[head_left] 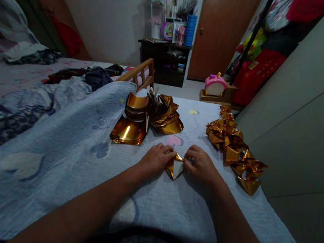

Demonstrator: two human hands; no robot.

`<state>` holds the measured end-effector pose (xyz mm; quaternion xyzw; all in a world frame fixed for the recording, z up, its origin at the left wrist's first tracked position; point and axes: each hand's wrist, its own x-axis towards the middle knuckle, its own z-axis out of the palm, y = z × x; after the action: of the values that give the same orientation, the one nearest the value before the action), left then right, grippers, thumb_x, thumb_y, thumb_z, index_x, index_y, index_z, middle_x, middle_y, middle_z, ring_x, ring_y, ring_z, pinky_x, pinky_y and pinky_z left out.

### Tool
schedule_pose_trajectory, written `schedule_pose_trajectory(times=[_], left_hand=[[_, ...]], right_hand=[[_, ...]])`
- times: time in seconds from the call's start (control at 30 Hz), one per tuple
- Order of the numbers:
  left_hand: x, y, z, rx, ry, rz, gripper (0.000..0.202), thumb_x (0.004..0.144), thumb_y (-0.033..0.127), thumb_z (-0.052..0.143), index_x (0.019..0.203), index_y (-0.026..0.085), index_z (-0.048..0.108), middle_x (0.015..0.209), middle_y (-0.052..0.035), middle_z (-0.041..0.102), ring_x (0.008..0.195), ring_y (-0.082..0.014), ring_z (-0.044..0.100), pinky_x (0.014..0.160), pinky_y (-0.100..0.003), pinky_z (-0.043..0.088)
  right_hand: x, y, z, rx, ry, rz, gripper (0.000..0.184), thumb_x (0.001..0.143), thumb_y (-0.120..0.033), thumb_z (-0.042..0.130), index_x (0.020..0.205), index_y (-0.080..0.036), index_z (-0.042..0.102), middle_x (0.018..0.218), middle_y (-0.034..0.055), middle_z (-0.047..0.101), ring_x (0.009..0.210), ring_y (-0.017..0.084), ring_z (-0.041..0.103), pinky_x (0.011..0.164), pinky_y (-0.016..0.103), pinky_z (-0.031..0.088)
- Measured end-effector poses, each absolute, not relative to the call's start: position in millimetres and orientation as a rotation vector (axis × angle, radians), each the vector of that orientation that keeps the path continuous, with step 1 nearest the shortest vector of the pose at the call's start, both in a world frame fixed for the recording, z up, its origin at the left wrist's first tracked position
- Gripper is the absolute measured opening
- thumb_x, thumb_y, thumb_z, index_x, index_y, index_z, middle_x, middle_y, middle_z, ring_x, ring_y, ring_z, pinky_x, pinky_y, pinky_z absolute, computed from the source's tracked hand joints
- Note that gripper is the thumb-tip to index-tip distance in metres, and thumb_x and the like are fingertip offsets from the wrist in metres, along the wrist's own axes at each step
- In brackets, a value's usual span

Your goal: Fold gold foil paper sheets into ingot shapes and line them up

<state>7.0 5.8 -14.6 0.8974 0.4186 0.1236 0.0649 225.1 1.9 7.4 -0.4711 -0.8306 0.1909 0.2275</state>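
A sheet of gold foil paper (177, 168), partly folded so that its pale back shows, lies on the blue quilt (103, 185) between my hands. My left hand (157, 158) presses on its left side, fingers bent over the gold edge. At the right edge, my right hand (199, 163) pinches the paper with curled fingers. Beyond my left hand rests a fanned stack of gold foil sheets (130, 129), with more bent gold sheets (168, 120) beside it. Folded gold foil pieces (222, 133) run in a heap along the quilt's right side.
A white cabinet (305, 127) stands close on the right. Behind the quilt are a pink toy (215, 84), a dark shelf unit (163, 64) and a wooden door (220, 34). Rumpled clothes (96, 77) lie on a bed at the left, near a wooden rail (138, 73).
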Motion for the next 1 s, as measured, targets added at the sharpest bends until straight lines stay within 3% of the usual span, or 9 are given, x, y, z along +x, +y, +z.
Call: schedule_pose_trajectory(times=[0.23,0.47,0.53,0.63,0.73,0.9,1.0], left_hand=[[3.7,7.4,-13.7,2.602,1.151,0.531,0.031,0.097,0.015,0.052,0.125,0.02,0.063,0.119,-0.0091,0.068,0.096,-0.0223,0.058,0.087,-0.037,0.046],[-6.9,3.1,4.6,2.303,1.112,0.672,0.005,0.092,0.019,0.06,0.092,0.017,0.064,0.095,-0.0052,0.068,0.095,-0.0217,0.057,0.089,-0.035,0.043],[-10.4,2.4,10.0,2.287,1.002,0.624,0.012,0.091,0.029,0.066,0.094,0.018,0.065,0.094,-0.0036,0.067,0.094,-0.0207,0.057,0.09,-0.035,0.042],[-13.9,2.2,13.8,2.301,0.914,0.534,0.037,0.078,0.044,0.081,0.099,0.018,0.065,0.096,-0.0034,0.065,0.096,-0.0218,0.055,0.09,-0.035,0.043],[-14.1,1.8,12.9,2.343,0.921,0.476,0.046,0.07,0.045,0.087,0.101,0.018,0.066,0.1,-0.0043,0.064,0.097,-0.0227,0.054,0.089,-0.035,0.044],[-8.7,0.2,8.1,2.419,0.948,0.476,0.013,0.086,0.027,0.072,0.096,0.019,0.068,0.102,-0.0058,0.064,0.1,-0.022,0.055,0.091,-0.035,0.045],[-5.4,0.0,4.1,2.426,0.988,0.501,0.005,0.089,0.021,0.065,0.092,0.019,0.068,0.101,-0.006,0.065,0.1,-0.0213,0.056,0.092,-0.035,0.046]], right_hand=[[215.0,6.9,-8.4,-1.383,-2.223,0.458,0.009,0.088,-0.012,0.058,0.094,-0.016,0.065,0.089,0.0062,0.062,0.085,0.019,0.056,0.079,0.031,0.043],[212.0,7.7,-12.6,-1.365,-2.27,0.46,0.011,0.088,-0.011,0.059,0.093,-0.017,0.068,0.093,0.0067,0.061,0.091,0.02,0.055,0.082,0.031,0.042],[212.0,7.7,-12.4,-1.354,-2.274,0.465,0.013,0.088,-0.011,0.058,0.094,-0.017,0.068,0.093,0.0065,0.06,0.09,0.02,0.055,0.082,0.031,0.042],[211.3,7.6,-12.0,-1.351,-2.267,0.479,0.017,0.088,-0.01,0.057,0.099,-0.017,0.069,0.096,0.0073,0.061,0.093,0.02,0.055,0.084,0.031,0.042],[209.8,7.5,-11.3,-1.377,-2.274,0.474,0.022,0.087,-0.011,0.058,0.105,-0.016,0.069,0.101,0.009,0.061,0.097,0.021,0.054,0.088,0.032,0.042],[205.6,8.1,-9.2,-1.455,-2.312,0.457,0.015,0.091,-0.017,0.058,0.101,-0.016,0.069,0.101,0.0091,0.061,0.098,0.022,0.053,0.088,0.033,0.04],[201.6,8.3,-7.6,-1.506,-2.315,0.435,0.011,0.091,-0.018,0.058,0.096,-0.017,0.067,0.098,0.0085,0.061,0.096,0.022,0.053,0.085,0.032,0.039]])
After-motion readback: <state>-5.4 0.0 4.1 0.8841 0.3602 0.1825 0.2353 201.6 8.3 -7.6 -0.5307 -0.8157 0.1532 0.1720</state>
